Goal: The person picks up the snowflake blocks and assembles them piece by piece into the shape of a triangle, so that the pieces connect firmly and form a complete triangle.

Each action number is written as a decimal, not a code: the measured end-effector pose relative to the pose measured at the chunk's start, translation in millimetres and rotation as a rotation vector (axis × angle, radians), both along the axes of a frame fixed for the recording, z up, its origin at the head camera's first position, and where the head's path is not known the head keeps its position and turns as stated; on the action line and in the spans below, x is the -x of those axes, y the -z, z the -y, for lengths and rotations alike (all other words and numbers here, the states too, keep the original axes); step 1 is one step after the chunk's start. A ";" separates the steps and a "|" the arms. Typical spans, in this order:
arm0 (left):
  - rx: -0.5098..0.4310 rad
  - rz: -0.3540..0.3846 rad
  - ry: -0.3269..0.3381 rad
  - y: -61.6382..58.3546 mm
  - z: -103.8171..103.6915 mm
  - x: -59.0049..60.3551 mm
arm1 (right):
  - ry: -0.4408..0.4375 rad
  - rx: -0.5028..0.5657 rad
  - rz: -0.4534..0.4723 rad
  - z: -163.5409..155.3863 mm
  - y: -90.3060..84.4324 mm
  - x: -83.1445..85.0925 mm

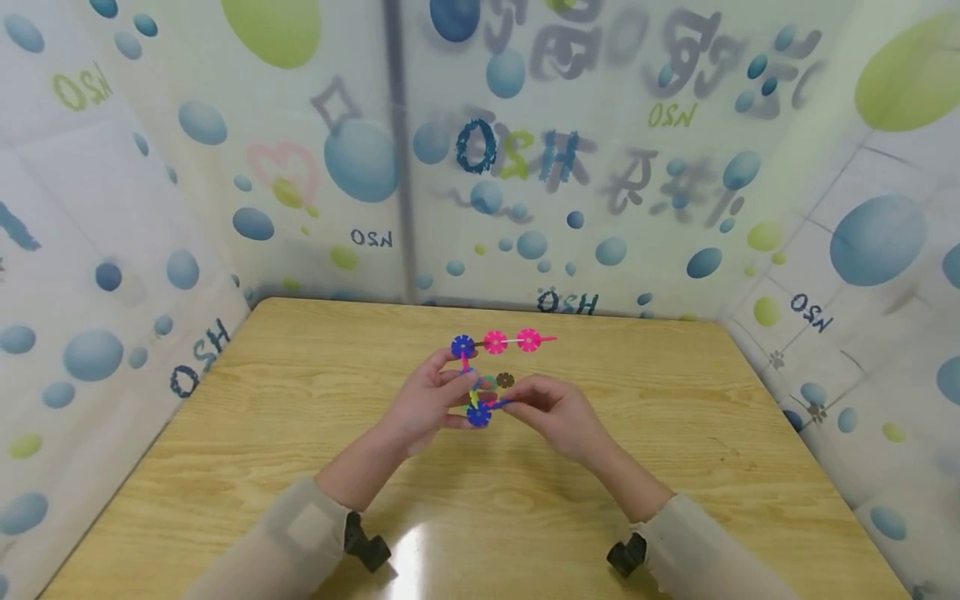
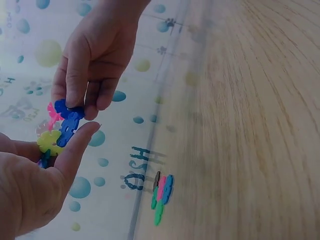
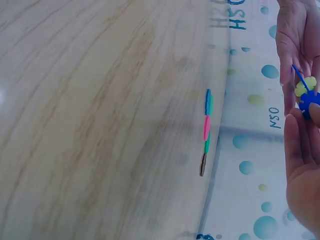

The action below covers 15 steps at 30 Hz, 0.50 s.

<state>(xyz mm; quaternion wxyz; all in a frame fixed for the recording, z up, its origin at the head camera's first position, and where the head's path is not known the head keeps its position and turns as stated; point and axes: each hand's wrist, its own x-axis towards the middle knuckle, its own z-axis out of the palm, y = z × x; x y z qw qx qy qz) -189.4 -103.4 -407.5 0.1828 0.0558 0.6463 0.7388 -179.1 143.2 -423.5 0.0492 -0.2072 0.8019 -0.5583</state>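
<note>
A small build of plastic snowflake discs is held above the wooden table (image 1: 300,433) between both hands. My left hand (image 1: 459,385) grips its middle, where a yellow disc (image 2: 50,142) sits. From there a blue disc (image 1: 462,346) and two pink discs (image 1: 512,341) stand out in a row at the top. My right hand (image 1: 516,402) pinches the blue disc (image 1: 478,414) at the bottom of the build, thumb and fingers closed on it (image 2: 69,119). In the right wrist view the same blue disc (image 3: 310,102) shows between the two hands.
Several loose discs (image 2: 162,195) in brown, pink, blue and green lie on the table just behind the hands, seen edge-on as a row of loose discs (image 3: 205,131). Printed bubble-pattern walls (image 1: 525,167) close in the table on three sides.
</note>
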 end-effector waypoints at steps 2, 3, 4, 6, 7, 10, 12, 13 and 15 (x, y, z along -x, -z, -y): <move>-0.005 0.002 0.006 -0.3 -1.0 0.0 | 0.009 -0.002 0.002 0.4 -0.9 -0.8; -0.006 0.003 0.006 -0.5 -1.3 0.2 | 0.010 -0.002 0.004 0.3 -1.1 -0.8; -0.006 0.003 0.007 -0.8 -1.5 0.4 | 0.012 -0.001 0.008 0.0 -1.6 -1.1; -0.006 0.004 0.009 -1.3 -1.6 1.0 | 0.009 -0.001 0.008 -0.6 -1.5 -0.7; -0.002 0.005 0.007 -1.7 -1.7 1.3 | 0.007 0.001 0.011 -0.8 -1.9 -0.8; 0.000 0.010 0.004 -2.2 -1.5 2.3 | -0.006 0.011 -0.001 -0.8 -1.6 -0.6; -0.004 0.011 0.003 -2.2 -1.3 3.0 | -0.013 0.020 -0.015 -0.4 -1.0 -0.5; -0.005 0.011 0.005 -2.4 -1.2 3.1 | -0.014 0.027 -0.019 -0.1 -0.9 -0.8; -0.010 0.013 0.011 -2.5 -1.2 3.4 | -0.017 0.035 -0.037 0.0 -0.2 -0.8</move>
